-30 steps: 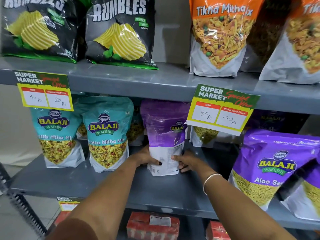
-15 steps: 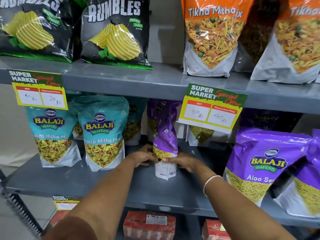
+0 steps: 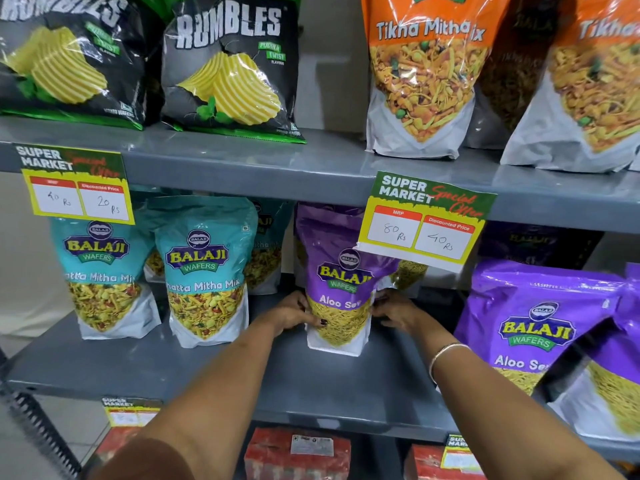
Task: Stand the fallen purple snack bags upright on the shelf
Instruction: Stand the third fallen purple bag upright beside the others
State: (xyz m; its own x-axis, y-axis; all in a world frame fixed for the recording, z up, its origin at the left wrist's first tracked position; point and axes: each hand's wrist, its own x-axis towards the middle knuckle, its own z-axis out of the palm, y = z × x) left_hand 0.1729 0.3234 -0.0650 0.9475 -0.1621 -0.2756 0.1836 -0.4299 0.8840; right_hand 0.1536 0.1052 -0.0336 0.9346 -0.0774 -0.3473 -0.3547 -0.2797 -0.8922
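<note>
A purple Aloo Sev snack bag stands upright on the grey middle shelf, its printed front facing me. My left hand grips its lower left edge and my right hand grips its lower right edge. Another purple bag stands to the right, leaning slightly, with one more purple bag partly cut off at the frame's edge. More purple bags sit dimly at the back of the shelf.
Teal Khatta Mitha Mix bags stand left of my hands. A price tag hangs from the upper shelf over the held bag's top right. Black Rumbles bags and orange Tikha Mitha bags fill the top shelf. Red boxes sit below.
The purple bag has been turned: its white back faced me, then its narrow side, now its front. Both hands stayed on its lower edges.
</note>
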